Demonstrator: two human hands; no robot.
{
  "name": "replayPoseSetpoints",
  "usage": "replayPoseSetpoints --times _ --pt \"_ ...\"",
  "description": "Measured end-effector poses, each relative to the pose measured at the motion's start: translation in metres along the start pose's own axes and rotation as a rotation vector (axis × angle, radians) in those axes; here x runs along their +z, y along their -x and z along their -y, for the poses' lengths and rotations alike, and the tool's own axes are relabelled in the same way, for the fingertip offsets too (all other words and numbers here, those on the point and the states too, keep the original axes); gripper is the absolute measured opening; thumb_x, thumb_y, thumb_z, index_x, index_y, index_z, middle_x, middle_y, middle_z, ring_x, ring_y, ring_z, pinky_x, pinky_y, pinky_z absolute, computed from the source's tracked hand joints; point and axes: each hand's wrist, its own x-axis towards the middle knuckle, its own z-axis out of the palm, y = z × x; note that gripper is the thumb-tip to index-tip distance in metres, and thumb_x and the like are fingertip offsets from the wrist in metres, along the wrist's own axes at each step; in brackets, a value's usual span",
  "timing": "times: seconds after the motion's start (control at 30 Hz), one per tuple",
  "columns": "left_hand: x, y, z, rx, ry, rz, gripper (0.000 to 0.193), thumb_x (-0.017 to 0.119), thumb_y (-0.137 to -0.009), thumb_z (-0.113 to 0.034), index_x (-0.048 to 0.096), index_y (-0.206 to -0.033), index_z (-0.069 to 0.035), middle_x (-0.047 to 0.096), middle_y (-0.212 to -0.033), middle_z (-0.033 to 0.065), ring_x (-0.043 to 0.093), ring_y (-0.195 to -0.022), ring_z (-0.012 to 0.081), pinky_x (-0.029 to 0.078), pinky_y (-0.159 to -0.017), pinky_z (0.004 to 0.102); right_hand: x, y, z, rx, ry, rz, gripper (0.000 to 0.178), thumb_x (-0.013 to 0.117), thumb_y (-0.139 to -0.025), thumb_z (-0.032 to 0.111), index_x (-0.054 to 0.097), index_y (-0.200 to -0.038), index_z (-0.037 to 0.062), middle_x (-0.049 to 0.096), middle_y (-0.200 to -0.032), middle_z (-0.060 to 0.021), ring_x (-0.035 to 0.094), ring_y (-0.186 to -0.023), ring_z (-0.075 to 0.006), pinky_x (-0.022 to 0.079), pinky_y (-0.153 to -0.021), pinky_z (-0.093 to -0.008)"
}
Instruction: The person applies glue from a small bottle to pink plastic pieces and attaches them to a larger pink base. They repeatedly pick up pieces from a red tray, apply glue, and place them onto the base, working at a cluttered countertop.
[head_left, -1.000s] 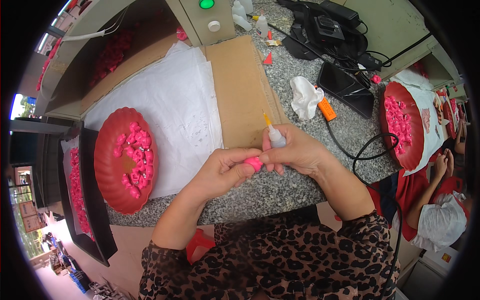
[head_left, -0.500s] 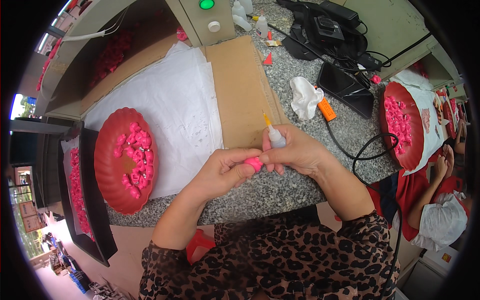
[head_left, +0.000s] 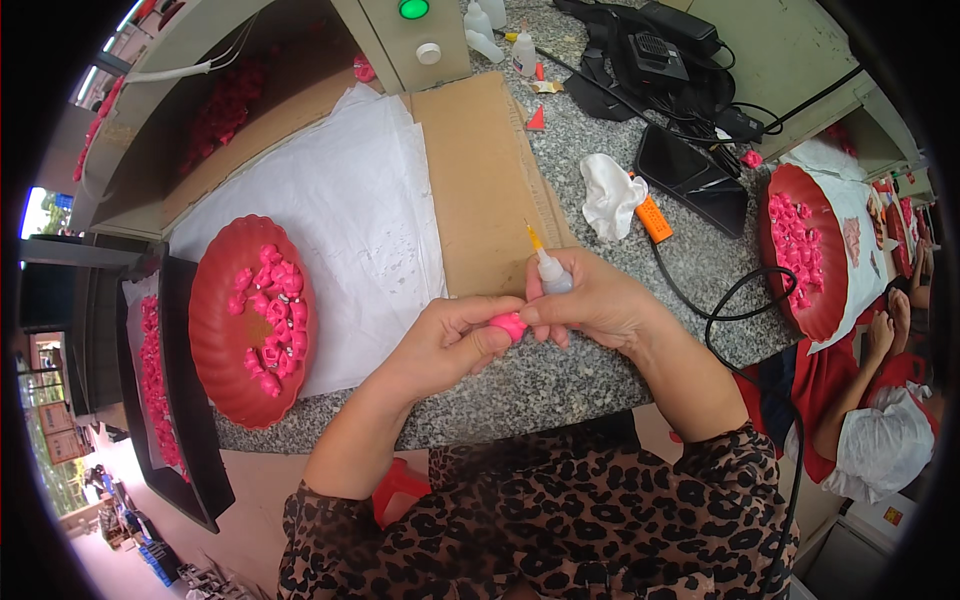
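Observation:
Between the thumb and fingers of my left hand [head_left: 450, 340] is a small rounded pink plastic piece [head_left: 511, 324], too covered to tell its exact kind. My right hand [head_left: 590, 300] holds a small clear squeeze bottle [head_left: 553, 273] with a thin yellow needle tip pointing up and away. The right thumb and fingertips also touch the pink piece, so both hands meet at it over the counter's front edge. To the left, a red scalloped oval tray [head_left: 215, 340] holds several similar glossy pink pieces [head_left: 288, 325].
White paper [head_left: 340, 220] and brown cardboard [head_left: 480, 180] cover the granite counter [head_left: 620, 380]. A crumpled white cloth [head_left: 608, 195], orange block [head_left: 653, 218], dark phone-like slab [head_left: 690, 180] and looping cable lie right. Beyond is another red tray [head_left: 825, 290]; a co-worker's hands [head_left: 885, 325] show far right.
Almost nothing differs. Both hands stay on the pink piece, and the squeeze bottle keeps its place in my right hand. The co-worker's hands at far right shift slightly.

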Motion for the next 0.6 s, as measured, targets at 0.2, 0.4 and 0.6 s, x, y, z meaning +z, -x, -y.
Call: replayPoseSetpoints --times 0.2,0.4,0.6 --pt "0.0052 -0.0007 -0.0036 0.014 0.011 -0.03 0.028 0.05 -0.088 -0.015 0.05 -0.112 -0.003 0.053 -0.086 -0.0011 0.046 -0.072 0.006 0.039 -0.062 0.0194 -0.0013 -0.0025 -0.0018 0.013 -0.082 -0.045 0.017 0.067 -0.071 0.009 0.051 -0.075 0.0037 0.055 -0.06 -0.0061 0.049 -0.045 -0.0102 0.038 -0.04 -0.0208" --pt "0.0094 -0.0015 0.0052 0.152 -0.27 -0.11 0.024 0.05 -0.087 -0.015 0.048 -0.107 -0.001 0.053 -0.089 0.0017 0.048 -0.078 0.0087 0.041 -0.069 0.0227 -0.0023 -0.0051 -0.0032 0.026 -0.091 -0.035 0.017 0.066 -0.072 0.01 0.051 -0.078 0.0039 0.055 -0.061 -0.0062 0.049 -0.046 -0.0112 0.038 -0.041 -0.0217" --pt "0.008 0.0003 -0.0012 0.135 -0.32 -0.098 0.022 0.05 -0.086 -0.012 0.048 -0.105 -0.001 0.054 -0.089 0.003 0.049 -0.078 0.0091 0.041 -0.069 0.0223 -0.0017 -0.0055 -0.0036 0.02 -0.086 -0.005 0.016 0.064 -0.075 0.012 0.051 -0.079 0.0032 0.056 -0.063 -0.0076 0.049 -0.046 -0.0122 0.038 -0.042 -0.0226"
